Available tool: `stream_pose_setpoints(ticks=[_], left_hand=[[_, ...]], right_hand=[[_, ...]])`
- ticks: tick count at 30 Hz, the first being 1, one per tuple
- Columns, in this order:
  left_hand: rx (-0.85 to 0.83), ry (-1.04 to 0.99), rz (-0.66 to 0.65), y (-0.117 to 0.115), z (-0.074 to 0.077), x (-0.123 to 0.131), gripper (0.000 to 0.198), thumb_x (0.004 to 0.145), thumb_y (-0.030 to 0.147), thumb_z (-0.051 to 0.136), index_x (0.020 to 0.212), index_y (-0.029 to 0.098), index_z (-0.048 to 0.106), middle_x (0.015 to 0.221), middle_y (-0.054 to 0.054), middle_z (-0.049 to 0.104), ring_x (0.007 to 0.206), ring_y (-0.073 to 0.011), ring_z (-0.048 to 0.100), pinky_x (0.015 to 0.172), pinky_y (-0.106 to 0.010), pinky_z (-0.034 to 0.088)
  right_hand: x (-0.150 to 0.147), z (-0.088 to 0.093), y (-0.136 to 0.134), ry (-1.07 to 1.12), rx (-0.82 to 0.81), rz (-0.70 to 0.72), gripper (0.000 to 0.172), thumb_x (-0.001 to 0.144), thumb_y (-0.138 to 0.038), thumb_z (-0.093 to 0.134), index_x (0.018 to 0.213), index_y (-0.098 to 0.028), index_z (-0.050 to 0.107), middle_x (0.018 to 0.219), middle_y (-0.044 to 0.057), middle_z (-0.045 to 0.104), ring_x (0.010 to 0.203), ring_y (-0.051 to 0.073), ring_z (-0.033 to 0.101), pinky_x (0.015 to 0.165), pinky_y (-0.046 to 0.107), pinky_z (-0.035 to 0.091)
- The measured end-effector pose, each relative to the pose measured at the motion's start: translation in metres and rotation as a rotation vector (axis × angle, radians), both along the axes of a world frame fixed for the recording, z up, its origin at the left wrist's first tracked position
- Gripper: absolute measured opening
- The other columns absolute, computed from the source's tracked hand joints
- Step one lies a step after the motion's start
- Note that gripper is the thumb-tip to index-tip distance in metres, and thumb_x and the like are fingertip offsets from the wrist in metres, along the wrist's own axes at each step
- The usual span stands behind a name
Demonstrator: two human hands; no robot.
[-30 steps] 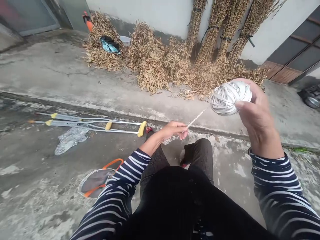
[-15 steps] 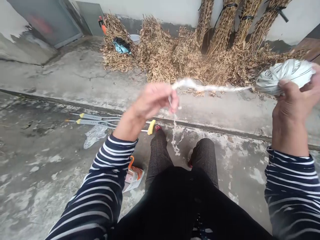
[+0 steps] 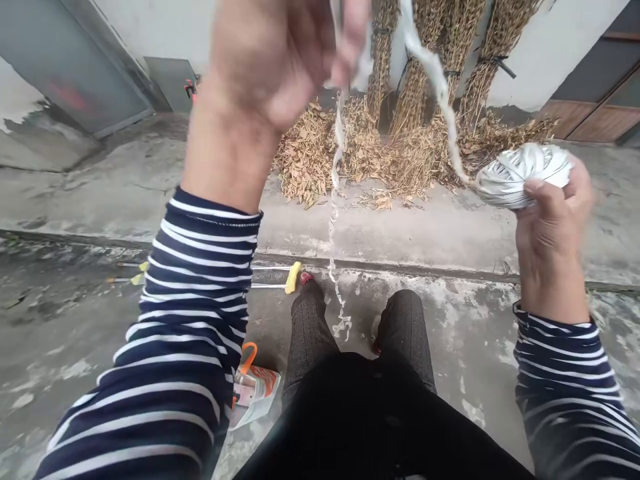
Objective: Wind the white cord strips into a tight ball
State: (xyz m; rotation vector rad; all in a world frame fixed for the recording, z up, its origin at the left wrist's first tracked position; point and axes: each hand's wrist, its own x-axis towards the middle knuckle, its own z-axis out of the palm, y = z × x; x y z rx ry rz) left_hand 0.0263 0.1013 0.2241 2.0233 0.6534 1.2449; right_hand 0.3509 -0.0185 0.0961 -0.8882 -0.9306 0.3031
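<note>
My right hand (image 3: 555, 207) is closed around a ball of white twine (image 3: 523, 175), thumb on its near side. From the ball a loose strand of twine (image 3: 440, 87) curves up and out past the top edge of the view. My left hand (image 3: 295, 60) is raised at the top, blurred and partly cut off, its fingers closed on the twine. A crinkled tail of twine (image 3: 334, 213) hangs below it, ending in a frayed tip near my knees.
Dry plant stalks (image 3: 310, 160) lie along the wall, with tied bundles (image 3: 420, 87) standing upright. Crutches with a yellow grip (image 3: 293, 277) lie on the concrete by my foot. A bag with an orange handle (image 3: 256, 390) sits left of my legs. A low step edge (image 3: 400, 267) crosses ahead.
My left hand has risen toward the camera, lifting the hanging tail. My right hand, with the ball, has shifted left and slightly down. The strand between them has gone from taut to slack.
</note>
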Motion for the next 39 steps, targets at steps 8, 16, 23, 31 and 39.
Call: stream_pose_setpoints(ticks=[8, 16, 23, 31, 39], left_hand=[[-0.688, 0.466, 0.173, 0.033, -0.252, -0.012, 0.015, 0.076, 0.006, 0.076, 0.077, 0.011, 0.062, 0.081, -0.005, 0.069, 0.100, -0.0213, 0.067, 0.094, -0.032, 0.053], [-0.658, 0.085, -0.242, -0.046, -0.295, 0.098, 0.063, 0.073, 0.024, 0.084, 0.133, 0.019, 0.065, 0.130, -0.011, 0.070, 0.118, -0.0223, 0.065, 0.104, -0.034, 0.050], [-0.805, -0.276, -0.330, -0.058, -0.305, 0.115, 0.035, 0.076, 0.042, 0.083, 0.095, 0.013, 0.078, 0.094, -0.010, 0.079, 0.097, -0.0237, 0.073, 0.104, -0.042, 0.050], [-0.720, -0.138, -0.151, -0.059, -0.289, 0.103, 0.020, 0.072, 0.023, 0.082, 0.088, 0.012, 0.078, 0.096, -0.010, 0.080, 0.106, -0.0270, 0.069, 0.098, -0.039, 0.051], [-0.656, -0.037, -0.267, -0.054, -0.314, 0.082, 0.021, 0.091, 0.026, 0.058, 0.082, 0.013, 0.072, 0.079, -0.005, 0.076, 0.079, -0.0151, 0.068, 0.086, -0.026, 0.051]], right_hand=[[-0.022, -0.031, -0.034, 0.059, -0.253, 0.249, 0.041, 0.063, -0.033, 0.076, 0.102, -0.028, 0.064, 0.126, 0.007, 0.067, 0.122, 0.033, 0.061, 0.094, 0.050, 0.058], [-0.066, -0.072, -0.020, 0.124, -0.557, 0.529, 0.058, 0.065, -0.040, 0.080, 0.119, -0.025, 0.064, 0.118, 0.009, 0.073, 0.112, 0.031, 0.069, 0.089, 0.047, 0.061], [-0.071, -0.065, -0.016, 0.081, -0.644, 0.497, 0.061, 0.061, -0.036, 0.089, 0.118, -0.026, 0.066, 0.122, 0.007, 0.071, 0.110, 0.030, 0.068, 0.085, 0.044, 0.063], [-0.092, -0.061, -0.015, -0.001, -0.649, 0.612, 0.062, 0.060, -0.036, 0.091, 0.116, -0.027, 0.066, 0.122, 0.006, 0.070, 0.119, 0.031, 0.065, 0.093, 0.044, 0.061], [-0.083, -0.052, -0.013, -0.018, -0.659, 0.499, 0.056, 0.059, -0.034, 0.092, 0.110, -0.027, 0.069, 0.113, 0.005, 0.072, 0.108, 0.029, 0.069, 0.082, 0.042, 0.064]])
